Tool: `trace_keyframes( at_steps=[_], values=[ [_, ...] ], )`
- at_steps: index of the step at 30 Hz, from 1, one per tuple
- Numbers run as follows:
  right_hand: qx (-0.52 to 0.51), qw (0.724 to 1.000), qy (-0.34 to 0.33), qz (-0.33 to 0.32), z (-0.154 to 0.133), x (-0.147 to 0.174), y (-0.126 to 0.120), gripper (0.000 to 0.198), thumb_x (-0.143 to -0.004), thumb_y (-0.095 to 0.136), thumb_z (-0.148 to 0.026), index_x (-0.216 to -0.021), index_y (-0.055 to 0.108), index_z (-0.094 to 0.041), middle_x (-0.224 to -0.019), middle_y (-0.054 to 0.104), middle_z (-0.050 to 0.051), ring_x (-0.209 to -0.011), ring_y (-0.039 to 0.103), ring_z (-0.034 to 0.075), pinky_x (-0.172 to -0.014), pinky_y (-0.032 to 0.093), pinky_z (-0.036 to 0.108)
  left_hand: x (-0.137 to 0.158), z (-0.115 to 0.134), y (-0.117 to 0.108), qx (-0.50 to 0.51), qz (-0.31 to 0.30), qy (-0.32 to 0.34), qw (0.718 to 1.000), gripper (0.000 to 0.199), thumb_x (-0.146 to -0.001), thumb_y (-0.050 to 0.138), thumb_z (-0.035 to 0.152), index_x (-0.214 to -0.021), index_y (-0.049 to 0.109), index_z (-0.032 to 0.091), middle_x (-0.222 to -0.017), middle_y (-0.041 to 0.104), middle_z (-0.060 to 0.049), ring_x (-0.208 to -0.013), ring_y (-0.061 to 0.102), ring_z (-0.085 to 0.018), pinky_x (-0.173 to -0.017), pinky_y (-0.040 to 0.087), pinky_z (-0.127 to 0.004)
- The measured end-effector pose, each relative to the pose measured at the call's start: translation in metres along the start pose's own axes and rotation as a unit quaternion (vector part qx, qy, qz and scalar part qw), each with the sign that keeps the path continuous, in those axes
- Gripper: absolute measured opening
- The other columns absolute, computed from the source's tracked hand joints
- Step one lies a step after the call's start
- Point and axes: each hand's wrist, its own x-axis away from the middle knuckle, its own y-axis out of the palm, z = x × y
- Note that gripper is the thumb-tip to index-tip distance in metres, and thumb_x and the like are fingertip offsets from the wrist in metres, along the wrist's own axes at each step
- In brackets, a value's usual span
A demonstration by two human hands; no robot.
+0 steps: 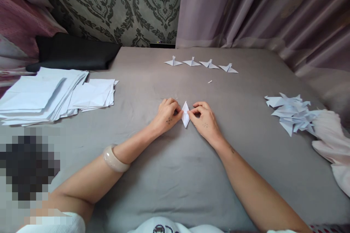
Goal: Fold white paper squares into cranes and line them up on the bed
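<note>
A small white sheet of paper folded into a narrow diamond (185, 115) stands point-up and point-down between my hands, just above or on the grey cloth. My left hand (168, 114) pinches its left edge between thumb and fingers. On the opposite edge, the thumb and index finger of my right hand (203, 118) close on it too, with the other fingers curled. Beyond my hands, several folded paper cranes (192, 62) sit in a row with wings spread. A tiny paper scrap (210, 81) lies nearer than the row.
White paper stacks (41, 94) lie at the left, in front of a black folded item (79, 51). A heap of folded paper cranes (294, 111) is on the right, against pale pink cloth (329, 138). Purple curtains (207, 7) hang behind. A blurred-out dark patch covers the lower left.
</note>
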Motion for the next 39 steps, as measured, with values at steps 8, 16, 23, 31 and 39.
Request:
trace_keyframes(
  at_steps=[8,16,23,31,39],
  values=[
    [-0.006,0.999,-0.052,0.013,0.001,0.004,-0.001,0.005,-0.083,0.058,-0.024,-0.082,0.062,-0.02,-0.091,0.06,0.005,-0.079,0.06,0.016,-0.076,0.05,0.031,0.007,0.0,0.003,-0.068,0.018,0.132,0.989,0.017,-0.094,0.041,0.017,-0.098,0.057,0.017,-0.101,0.058,-0.008,-0.09,0.049,-0.019,-0.083,0.044,-0.033],
    [0.135,0.98,-0.147,-0.025,-0.004,0.015,-0.003,0.028,-0.093,0.041,-0.017,-0.103,0.067,-0.015,-0.097,0.062,0.01,-0.094,0.056,0.02,-0.086,0.046,0.033,0.017,0.011,-0.002,-0.207,-0.058,0.214,0.953,0.028,-0.096,0.036,0.014,-0.109,0.061,0.011,-0.114,0.062,-0.013,-0.108,0.054,-0.023,-0.09,0.047,-0.035],
    [0.263,0.948,-0.165,-0.073,-0.016,0.028,-0.012,0.043,-0.087,0.037,-0.007,-0.122,0.06,-0.017,-0.114,0.061,0.011,-0.099,0.052,0.023,-0.087,0.044,0.036,0.028,0.014,-0.004,-0.274,-0.096,0.204,0.935,0.04,-0.091,0.041,0.012,-0.13,0.051,0.012,-0.139,0.052,-0.014,-0.127,0.048,-0.027,-0.099,0.041,-0.038],
    [0.319,0.929,-0.163,-0.098,-0.023,0.034,-0.017,0.042,-0.09,0.036,-0.007,-0.125,0.056,-0.014,-0.121,0.06,0.012,-0.104,0.052,0.024,-0.088,0.043,0.037,0.036,0.022,-0.001,-0.303,-0.095,0.152,0.936,0.045,-0.091,0.039,0.012,-0.135,0.047,0.017,-0.143,0.048,-0.01,-0.128,0.047,-0.026,-0.103,0.038,-0.042],
    [0.407,0.887,-0.165,-0.144,-0.037,0.036,-0.017,0.042,-0.089,0.034,-0.003,-0.124,0.056,-0.011,-0.119,0.06,0.015,-0.099,0.052,0.026,-0.076,0.044,0.037,0.036,0.026,0.001,-0.28,-0.089,0.154,0.943,0.041,-0.089,0.04,0.01,-0.129,0.052,0.006,-0.139,0.051,-0.018,-0.126,0.049,-0.028,-0.101,0.04,-0.041]
  ],
)
